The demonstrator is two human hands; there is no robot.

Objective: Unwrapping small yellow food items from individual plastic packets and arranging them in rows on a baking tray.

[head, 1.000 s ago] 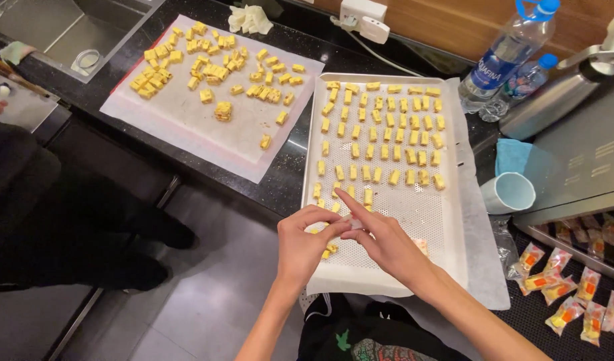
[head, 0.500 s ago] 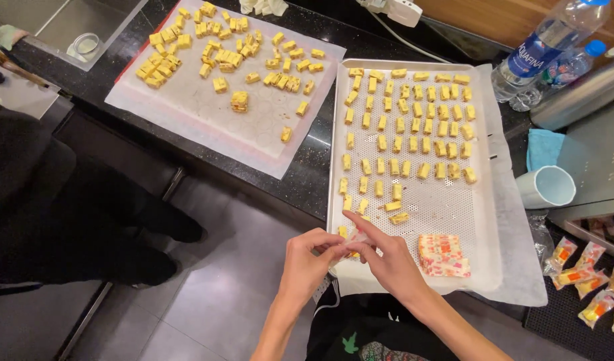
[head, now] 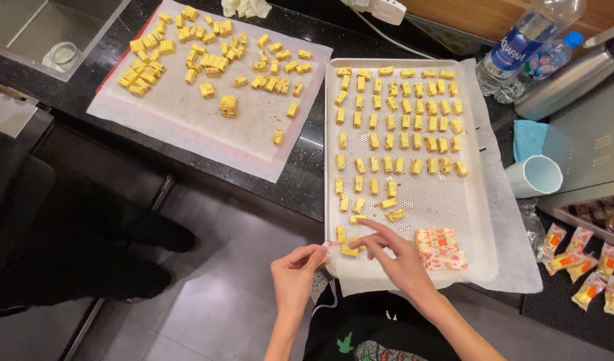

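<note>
Small yellow candy blocks (head: 387,144) lie on a pale perforated metal tray (head: 454,200) lined with white paper, just beyond the right hand (head: 394,254). Beside that hand sits a stack of red-and-yellow patterned white wrappers (head: 440,249). The speckled black worktop (head: 307,170) carries a white mat (head: 187,113) of more yellow blocks, further left.

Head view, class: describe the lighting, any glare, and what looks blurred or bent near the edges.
Head view: light falls evenly from above, bright on the perforated tray; small glare spots on the black counter; soft shadows under the left hand and right hand; the yellow pieces look sharp; the floor is dim; the tray's edges lean outward, suggesting wide-angle distortion.
</note>
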